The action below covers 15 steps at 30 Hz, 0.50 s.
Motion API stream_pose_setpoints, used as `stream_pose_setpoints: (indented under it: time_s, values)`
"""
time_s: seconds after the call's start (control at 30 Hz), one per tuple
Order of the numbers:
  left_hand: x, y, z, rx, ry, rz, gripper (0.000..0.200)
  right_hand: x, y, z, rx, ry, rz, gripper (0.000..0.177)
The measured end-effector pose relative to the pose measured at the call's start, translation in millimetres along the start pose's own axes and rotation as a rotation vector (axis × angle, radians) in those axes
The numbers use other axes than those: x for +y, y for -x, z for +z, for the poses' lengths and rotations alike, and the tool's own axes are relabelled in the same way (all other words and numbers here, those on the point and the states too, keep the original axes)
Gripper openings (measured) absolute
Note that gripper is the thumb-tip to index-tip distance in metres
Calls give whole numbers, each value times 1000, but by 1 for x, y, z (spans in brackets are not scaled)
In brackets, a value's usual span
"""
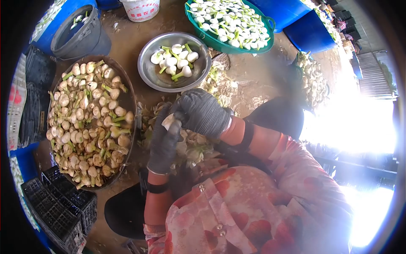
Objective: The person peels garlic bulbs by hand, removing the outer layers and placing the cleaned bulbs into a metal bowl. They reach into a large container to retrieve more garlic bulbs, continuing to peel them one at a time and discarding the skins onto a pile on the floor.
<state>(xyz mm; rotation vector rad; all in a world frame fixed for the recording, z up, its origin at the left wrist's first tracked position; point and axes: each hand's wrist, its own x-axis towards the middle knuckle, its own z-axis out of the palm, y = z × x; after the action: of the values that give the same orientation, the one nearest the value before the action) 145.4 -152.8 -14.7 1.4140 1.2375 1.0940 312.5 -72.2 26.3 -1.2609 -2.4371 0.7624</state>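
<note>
My left hand (pixel 163 146), in a dark grey glove, is closed around a pale garlic bulb (pixel 168 122). Right against that bulb, my right hand (pixel 202 112) is curled into a fist in the same kind of glove; whatever its fingers pinch is hidden. Just beyond the hands stands a metal bowl (pixel 146 76) holding several clean white garlic bulbs (pixel 182 63) with short green stems. To the left, a wide round pan (pixel 134 99) is full of brownish unpeeled garlic bulbs (pixel 86 122). Loose peelings (pixel 194 148) lie beneath my hands.
A green basin (pixel 220 45) heaped with white garlic stands at the back. Behind the pan are a grey bucket (pixel 99 42) and a white bucket (pixel 141 10). Black crates (pixel 53 207) stand at lower left, blue tubs (pixel 311 31) at back right. More peelings (pixel 313 82) are piled at right.
</note>
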Motion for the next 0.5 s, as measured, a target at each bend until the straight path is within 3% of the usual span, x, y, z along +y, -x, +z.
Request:
stream_pose_setpoints:
  time_s: [0.03,0.13,0.23,0.3,0.37,0.4,0.43,0.47,0.5]
  values:
    - [-3,1,2,26,-63,34,65,2,1,1,10,91,-100,24]
    - [-15,-1,8,150,-445,308,62,-1,0,12,-27,-239,255,22]
    - [-7,-1,9,215,-576,371,56,19,-7,18,-237,-540,199,21]
    - [-16,5,13,287,-343,204,52,60,-8,59,-287,-321,-250,25]
    - [-18,10,16,396,27,-44,47,68,2,83,-507,-1022,205,27]
    - [-23,10,17,405,29,-66,44,72,8,95,-512,-1314,477,28]
    - [-28,10,18,414,31,-88,42,65,15,108,-129,-707,-212,41]
    - [-39,10,12,403,-194,15,40,11,4,52,-431,-671,141,40]
    - [-42,12,14,384,-158,-99,38,-31,-3,3,-444,-245,110,31]
